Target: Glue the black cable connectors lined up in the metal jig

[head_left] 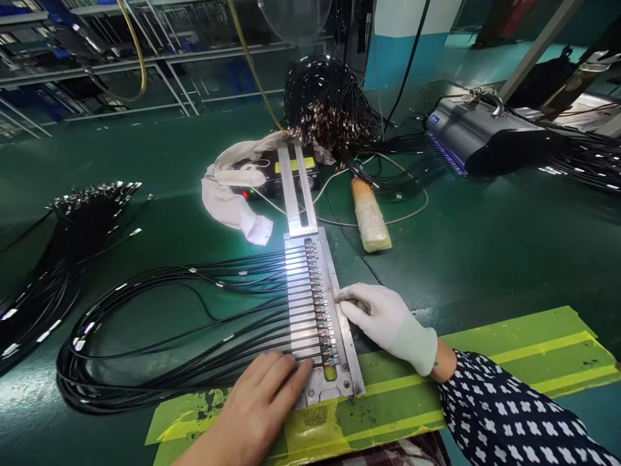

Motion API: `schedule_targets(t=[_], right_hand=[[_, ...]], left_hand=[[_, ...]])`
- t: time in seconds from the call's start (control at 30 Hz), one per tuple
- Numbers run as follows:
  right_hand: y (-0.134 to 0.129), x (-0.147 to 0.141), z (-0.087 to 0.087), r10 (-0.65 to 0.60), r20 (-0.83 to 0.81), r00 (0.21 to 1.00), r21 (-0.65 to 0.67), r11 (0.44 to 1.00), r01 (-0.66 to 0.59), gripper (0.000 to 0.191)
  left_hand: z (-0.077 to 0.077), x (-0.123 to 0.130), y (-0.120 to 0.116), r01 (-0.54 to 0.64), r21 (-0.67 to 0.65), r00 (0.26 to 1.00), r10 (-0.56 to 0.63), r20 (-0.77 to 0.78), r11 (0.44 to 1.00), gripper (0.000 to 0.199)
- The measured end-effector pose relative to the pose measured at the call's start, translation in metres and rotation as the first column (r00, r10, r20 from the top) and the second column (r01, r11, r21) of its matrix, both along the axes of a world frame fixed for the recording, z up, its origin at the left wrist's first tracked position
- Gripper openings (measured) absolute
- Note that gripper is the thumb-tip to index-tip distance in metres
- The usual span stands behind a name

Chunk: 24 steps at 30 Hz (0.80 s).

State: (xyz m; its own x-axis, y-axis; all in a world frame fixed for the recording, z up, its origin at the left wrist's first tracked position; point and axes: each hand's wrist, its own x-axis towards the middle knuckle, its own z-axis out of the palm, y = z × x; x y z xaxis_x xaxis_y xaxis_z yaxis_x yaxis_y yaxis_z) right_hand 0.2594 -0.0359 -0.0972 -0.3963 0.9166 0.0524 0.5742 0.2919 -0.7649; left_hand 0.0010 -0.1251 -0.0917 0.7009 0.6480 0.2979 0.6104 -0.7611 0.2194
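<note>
A metal fixture (pixel 301 310) lies lengthwise in front of me. A row of small cable connectors (pixel 320 304) sits side by side in its slot, and their black cables (pixel 145 382) loop out to the left. My left hand (pixel 264 395), bare, rests with its fingers stretched out over the cables at the fixture's near end. My right hand (pixel 388 320) wears a white glove. Its thumb and fingertips are closed at the metal bar (pixel 342 323) along the fixture's right edge. Those fingertips partly hide what they touch.
Beyond the fixture, a black control box (pixel 272 188) stands beside a white cloth-wrapped tube (pixel 237 152). A wrapped handle (pixel 371 220) lies to the right. Cable bundles (pixel 87 220) lie left, with a heap (pixel 325 97) behind. At back right is a grey machine (pixel 485 136). Yellow-green mats (pixel 514 356) line the front edge.
</note>
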Motion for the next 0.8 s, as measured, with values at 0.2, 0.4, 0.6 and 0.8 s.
schedule_targets(t=[0.2,0.4,0.6,0.8], right_hand=[[0.0,0.0,0.002,0.003,0.008,1.0,-0.003,1.0,-0.003,0.012],[-0.002,0.0,0.003,0.006,0.004,1.0,0.004,1.0,-0.006,0.012],[0.0,-0.001,0.001,0.0,0.007,1.0,-0.001,1.0,0.0,0.013],[0.002,-0.002,-0.003,-0.011,0.02,1.0,-0.009,1.0,0.012,0.013]], left_hand=[[-0.007,-0.001,0.002,-0.023,-0.103,0.996,0.031,0.078,0.994,0.03],[-0.005,-0.006,-0.004,0.0,-0.125,0.992,0.016,0.128,0.992,0.034],[-0.013,-0.01,-0.015,-0.129,-0.012,0.991,0.13,0.038,0.992,0.045],[0.004,0.005,0.001,-0.038,-0.073,0.999,0.041,0.031,0.997,0.035]])
